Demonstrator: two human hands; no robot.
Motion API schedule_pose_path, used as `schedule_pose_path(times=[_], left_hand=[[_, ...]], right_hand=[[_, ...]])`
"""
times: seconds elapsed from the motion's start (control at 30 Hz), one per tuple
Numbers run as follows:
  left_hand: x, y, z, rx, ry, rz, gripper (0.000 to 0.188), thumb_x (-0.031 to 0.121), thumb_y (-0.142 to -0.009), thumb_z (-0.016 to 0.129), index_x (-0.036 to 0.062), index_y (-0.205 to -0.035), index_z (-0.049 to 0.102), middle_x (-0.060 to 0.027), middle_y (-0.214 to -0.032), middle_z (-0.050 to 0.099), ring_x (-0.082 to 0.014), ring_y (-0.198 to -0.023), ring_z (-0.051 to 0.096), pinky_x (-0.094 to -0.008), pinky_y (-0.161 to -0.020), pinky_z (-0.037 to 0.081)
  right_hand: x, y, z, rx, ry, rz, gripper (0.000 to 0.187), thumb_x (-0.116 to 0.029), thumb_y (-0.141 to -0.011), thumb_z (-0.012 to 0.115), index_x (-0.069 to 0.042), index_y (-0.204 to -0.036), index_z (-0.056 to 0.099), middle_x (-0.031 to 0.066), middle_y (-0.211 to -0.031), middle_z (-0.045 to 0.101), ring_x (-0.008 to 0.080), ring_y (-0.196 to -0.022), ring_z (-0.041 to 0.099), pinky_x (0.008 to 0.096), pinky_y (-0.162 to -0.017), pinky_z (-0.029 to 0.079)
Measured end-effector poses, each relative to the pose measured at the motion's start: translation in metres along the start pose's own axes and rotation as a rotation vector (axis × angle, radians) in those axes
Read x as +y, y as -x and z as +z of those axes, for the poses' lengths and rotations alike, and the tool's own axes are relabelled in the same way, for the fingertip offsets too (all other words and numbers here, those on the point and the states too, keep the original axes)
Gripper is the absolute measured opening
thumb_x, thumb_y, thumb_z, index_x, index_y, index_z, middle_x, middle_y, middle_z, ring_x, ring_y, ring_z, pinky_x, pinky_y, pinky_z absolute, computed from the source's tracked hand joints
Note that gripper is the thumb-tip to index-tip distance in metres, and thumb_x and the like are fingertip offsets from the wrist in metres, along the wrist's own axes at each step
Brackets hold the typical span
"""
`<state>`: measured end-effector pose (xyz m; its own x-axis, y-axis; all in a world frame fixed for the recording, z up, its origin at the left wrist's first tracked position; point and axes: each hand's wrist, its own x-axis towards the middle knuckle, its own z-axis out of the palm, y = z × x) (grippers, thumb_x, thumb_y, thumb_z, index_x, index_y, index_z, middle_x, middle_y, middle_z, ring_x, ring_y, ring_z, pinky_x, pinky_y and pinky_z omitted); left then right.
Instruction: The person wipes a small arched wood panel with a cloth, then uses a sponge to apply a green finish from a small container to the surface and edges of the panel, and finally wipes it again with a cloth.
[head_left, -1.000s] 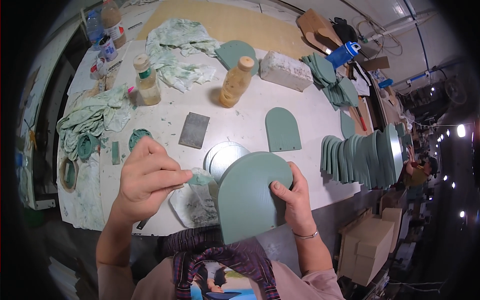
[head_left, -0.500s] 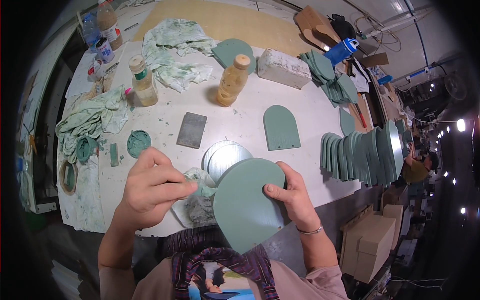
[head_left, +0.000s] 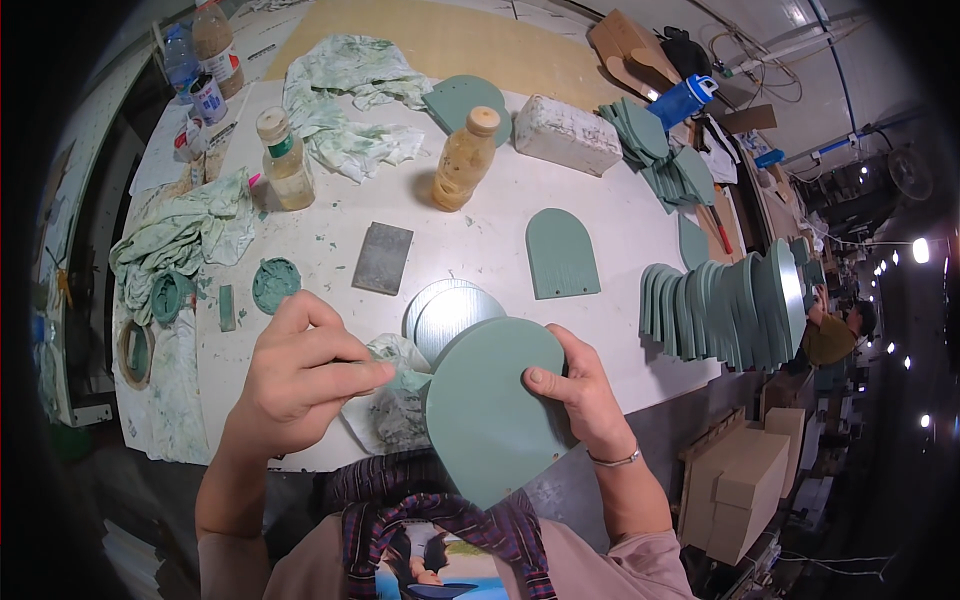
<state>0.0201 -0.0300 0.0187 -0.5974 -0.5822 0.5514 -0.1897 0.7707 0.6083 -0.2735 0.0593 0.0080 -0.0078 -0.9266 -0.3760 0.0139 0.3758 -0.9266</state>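
My right hand [head_left: 575, 385] grips a green round-topped panel [head_left: 490, 420] by its right edge, thumb flat on the face. The panel is tilted in front of my body, with small holes near its lower right edge. At its left edge, my left hand [head_left: 305, 375] pinches a crumpled, green-stained rag [head_left: 405, 362] against or very close to the rim. Partly hidden behind the panel lie round shiny discs [head_left: 455, 315]. Beyond them are a grey sanding block [head_left: 383, 258] and another green panel [head_left: 562, 255] lying flat. A tub of green paste [head_left: 276, 285] stands beyond my left hand.
A row of green panels [head_left: 720, 310] stands at the table's right edge. Two bottles [head_left: 288, 165] [head_left: 465, 165] and a white block [head_left: 567, 135] stand farther back. Stained rags [head_left: 190, 235] lie at the left. Cardboard boxes [head_left: 745, 485] sit at the lower right.
My right hand has shifted very slightly left with the panel. My left hand keeps its pinch on the rag in nearly the same place.
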Motion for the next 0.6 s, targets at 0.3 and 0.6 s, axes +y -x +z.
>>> schedule_pose_path(times=[0.3,0.6], left_hand=[[0.0008,0.0005,-0.0011,-0.014,-0.054,0.005,0.033,-0.004,-0.059,0.071,0.0082,-0.09,0.075,-0.0011,-0.079,0.064,-0.0239,-0.077,0.052,-0.0335,-0.068,0.041],[0.0037,0.0041,-0.004,-0.02,-0.087,0.012,0.035,-0.003,-0.058,0.067,0.0097,-0.089,0.075,-0.0007,-0.079,0.064,-0.0241,-0.077,0.053,-0.0358,-0.069,0.038]], right_hand=[[0.0003,-0.0014,0.0009,-0.005,0.032,0.007,0.036,-0.025,-0.085,0.075,0.001,-0.101,0.057,0.0048,-0.09,0.061,0.0108,-0.086,0.055,0.0267,-0.077,0.047],[-0.0013,-0.0011,0.0037,-0.021,0.03,0.03,0.037,-0.024,-0.084,0.076,0.001,-0.103,0.058,0.0038,-0.09,0.061,0.0105,-0.085,0.055,0.026,-0.077,0.046]])
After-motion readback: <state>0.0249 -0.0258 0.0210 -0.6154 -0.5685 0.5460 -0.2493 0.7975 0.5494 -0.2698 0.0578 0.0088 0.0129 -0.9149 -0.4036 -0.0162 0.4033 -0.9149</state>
